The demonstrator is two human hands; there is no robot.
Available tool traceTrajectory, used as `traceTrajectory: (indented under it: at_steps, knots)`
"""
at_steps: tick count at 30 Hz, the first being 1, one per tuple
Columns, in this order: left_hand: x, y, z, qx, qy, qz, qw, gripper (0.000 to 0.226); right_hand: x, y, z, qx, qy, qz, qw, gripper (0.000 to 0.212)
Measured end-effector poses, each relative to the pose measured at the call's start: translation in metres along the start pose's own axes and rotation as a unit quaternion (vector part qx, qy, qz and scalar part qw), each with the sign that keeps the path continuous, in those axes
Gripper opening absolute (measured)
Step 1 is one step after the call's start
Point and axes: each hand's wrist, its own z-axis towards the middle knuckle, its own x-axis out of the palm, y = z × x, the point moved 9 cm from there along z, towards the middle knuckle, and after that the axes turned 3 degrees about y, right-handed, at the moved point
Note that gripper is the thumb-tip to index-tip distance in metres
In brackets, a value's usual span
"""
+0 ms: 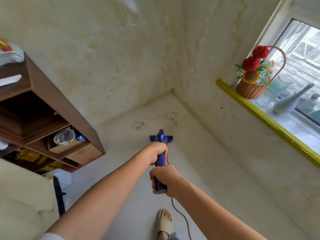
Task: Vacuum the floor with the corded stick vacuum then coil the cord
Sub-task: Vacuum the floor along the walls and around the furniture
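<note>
Landmark is the vacuum handle (160, 172); everything below is placed off it. Nearest you, the cord (180, 213) leaves the handle's near end, runs back along the floor (199, 146) on the right side and passes just beside your sandalled foot (164, 222). Your right hand (164, 179) has its fingers (153, 179) clenched round the near end of the handle. Your left hand (158, 151) sits further up the same handle, also wrapped tight around it, so the right is the rear hand and the left the leading one. The stick vacuum (161, 153) has its long axis running straight away from you, nearly in line with both forearms, toward the room corner. Beyond the left hand, the floor head (161, 137) sits crosswise to that axis, flat on the floor as far as I can tell. Past the head lie two debris patches: a pale one (138, 124) ahead and to the left of the axis, and a darker scatter (171, 116) ahead and slightly right, close to the skirting. Neither touches the head yet. My read: vacuuming is under way and coiling is not started. The next push goes forward along the handle's axis, with a small swing either side to cover each patch. Watch that cord by your foot. The shelf unit (52, 108) is well off to the left of the handle.
</note>
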Motion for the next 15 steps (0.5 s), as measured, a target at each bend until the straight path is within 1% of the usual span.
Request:
traceTrajectory:
  at_steps: [2,4,5,7,8,11,13,14,15]
  knots:
    - [-0.003,0.026,-0.014,-0.001,-0.004,-0.013,1.000,0.006,0.012,-0.022,-0.017,0.000,0.000,-0.003,1.000,0.022]
    - [-0.003,0.047,-0.026,0.003,0.003,-0.013,1.000,0.013,0.021,-0.042,-0.029,0.007,0.006,0.008,1.000,0.023]
    - [-0.004,0.056,-0.030,0.009,0.001,-0.016,1.000,0.013,0.026,-0.052,-0.036,0.011,0.008,0.013,1.000,0.023]
    - [-0.004,0.075,-0.047,0.007,0.000,-0.023,1.000,0.004,0.032,-0.069,-0.049,0.015,0.013,0.019,1.000,0.021]
    - [-0.003,0.088,-0.060,0.007,0.000,-0.032,0.999,0.004,0.036,-0.080,-0.060,0.015,0.012,0.014,1.000,0.020]
    - [-0.001,0.104,-0.077,0.019,0.007,-0.046,0.999,0.018,0.039,-0.097,-0.080,0.022,0.018,-0.007,1.000,0.019]
    - [0.010,0.116,-0.086,0.028,0.035,-0.054,0.998,0.013,0.036,-0.106,-0.094,0.023,0.016,-0.023,0.999,0.019]
    - [0.014,0.119,-0.087,0.037,0.038,-0.064,0.997,0.011,0.034,-0.110,-0.098,0.021,0.014,-0.030,0.999,0.019]
    - [0.019,0.123,-0.087,0.046,0.040,-0.067,0.996,0.014,0.032,-0.115,-0.104,0.015,0.008,-0.036,0.999,0.019]
